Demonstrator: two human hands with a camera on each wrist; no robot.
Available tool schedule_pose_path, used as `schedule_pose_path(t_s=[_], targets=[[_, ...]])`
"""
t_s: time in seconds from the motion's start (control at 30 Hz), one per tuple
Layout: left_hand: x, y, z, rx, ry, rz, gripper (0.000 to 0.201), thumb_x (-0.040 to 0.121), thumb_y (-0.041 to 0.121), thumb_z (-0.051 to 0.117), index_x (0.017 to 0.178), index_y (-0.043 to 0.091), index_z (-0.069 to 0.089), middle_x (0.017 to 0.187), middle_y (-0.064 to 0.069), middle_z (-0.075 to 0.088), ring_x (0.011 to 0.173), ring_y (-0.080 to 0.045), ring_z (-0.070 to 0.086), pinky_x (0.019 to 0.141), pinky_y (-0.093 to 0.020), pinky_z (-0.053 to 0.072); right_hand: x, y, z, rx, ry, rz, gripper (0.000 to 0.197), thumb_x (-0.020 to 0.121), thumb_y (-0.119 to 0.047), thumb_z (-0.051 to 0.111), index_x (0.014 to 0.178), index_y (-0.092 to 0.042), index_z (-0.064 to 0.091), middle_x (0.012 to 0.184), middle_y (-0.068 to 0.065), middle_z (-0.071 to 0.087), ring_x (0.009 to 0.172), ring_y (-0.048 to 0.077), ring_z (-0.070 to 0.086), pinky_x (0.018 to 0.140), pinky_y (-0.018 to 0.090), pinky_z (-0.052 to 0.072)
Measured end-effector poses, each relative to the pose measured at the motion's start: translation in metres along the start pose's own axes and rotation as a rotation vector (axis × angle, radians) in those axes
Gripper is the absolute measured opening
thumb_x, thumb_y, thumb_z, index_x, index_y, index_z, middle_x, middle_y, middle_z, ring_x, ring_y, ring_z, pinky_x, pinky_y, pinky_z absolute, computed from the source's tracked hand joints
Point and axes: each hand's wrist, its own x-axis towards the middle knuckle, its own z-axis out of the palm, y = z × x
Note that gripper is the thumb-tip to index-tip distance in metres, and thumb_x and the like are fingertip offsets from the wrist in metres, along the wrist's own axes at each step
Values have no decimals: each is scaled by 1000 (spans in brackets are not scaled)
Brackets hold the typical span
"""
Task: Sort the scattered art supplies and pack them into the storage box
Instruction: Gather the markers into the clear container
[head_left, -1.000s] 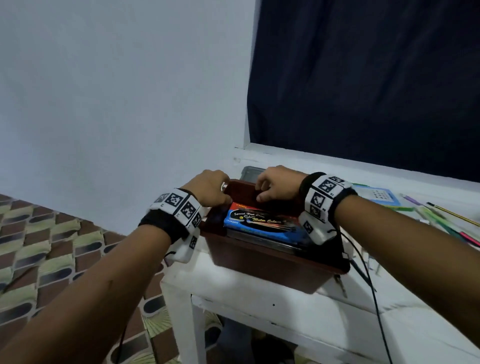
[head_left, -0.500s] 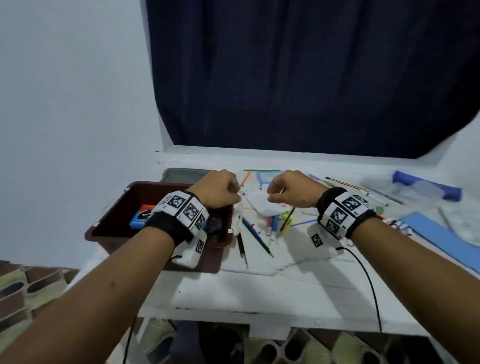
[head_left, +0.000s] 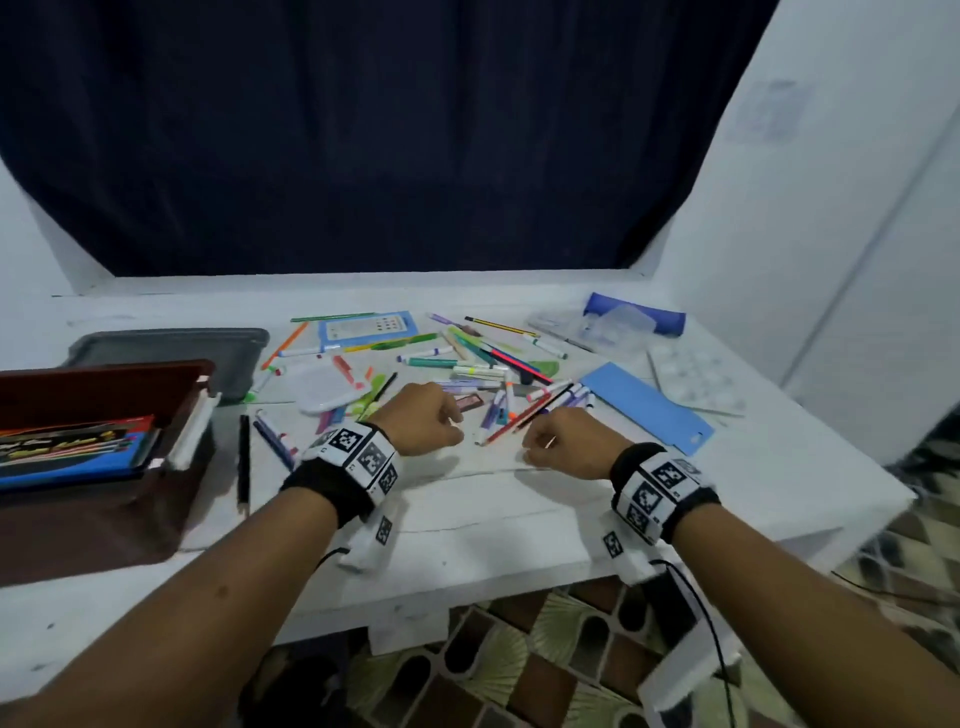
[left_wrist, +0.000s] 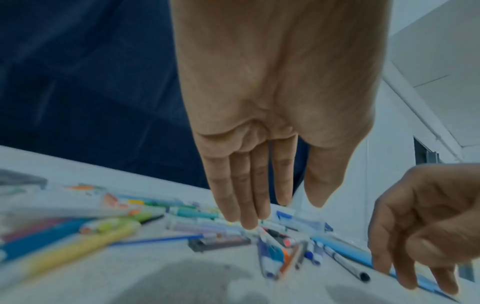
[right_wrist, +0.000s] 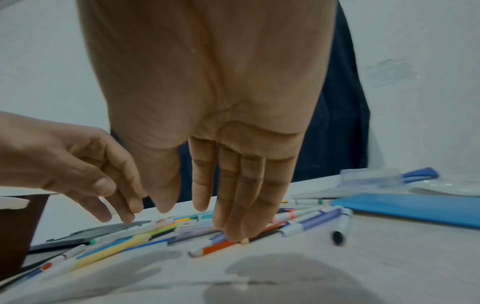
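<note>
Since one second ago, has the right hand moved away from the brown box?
Yes. The right hand has left the box and gone right along the table to the pens.

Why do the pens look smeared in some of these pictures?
Left wrist view: the pens at lower left streak with motion blur. Right wrist view: soft too, dark hand shadows on the table. Head view: sharper, though wide-angle bending curves the table edges.

The storage box (head_left: 104, 499) is dark brown, its lid (head_left: 171, 351) grey, the table (head_left: 493, 519) white, the folder (head_left: 644, 405) light blue.
</note>
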Motion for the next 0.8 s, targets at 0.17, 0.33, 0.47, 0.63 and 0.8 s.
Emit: schedule_pose_path(t_s=[0.17,0.33,0.47,0.63,0.8], targets=[[40,35,45,-14,-51,27,24,87,28,67,106,15,72,105,-4,69,97,-20,63,75,-24,41,-16,52,-8,28,3,99,24,89,-30,67,99,-9,72,102,3,71,92,20,62,83,30,49],[91,56,65,-44,-56,73,21,87,27,66,105,15,71,99,-4,68,88,-17,61,70,-23,40,-7,98,-20,32,49,169,20,89,-27,65,95,-10,71,99,-2,69,90,19,62,82,29,49],[144,69,68,-78,-26,89,17,85,20,68,99,12,73,93,-4,69,87,-19,65,71,-25,47,14,133,-35,15,91,183,19,88,-27,65,94,-10,71,101,1,69,90,19,62,85,32,51],[214,81,61,-116,5,74,24,85,21,68,107,12,70,102,-4,69,93,-18,63,75,-23,44,55,172,-67,-1,69,217,18,88,-22,61,90,-8,71,100,5,70,93,23,63,86,36,52],[285,88,60,-123,4,64,23,83,25,69,104,15,70,102,-3,67,87,-15,60,73,-22,41,104,216,-101,95,172,277,24,89,-20,65,110,-8,67,119,6,63,94,17,59,83,24,45]])
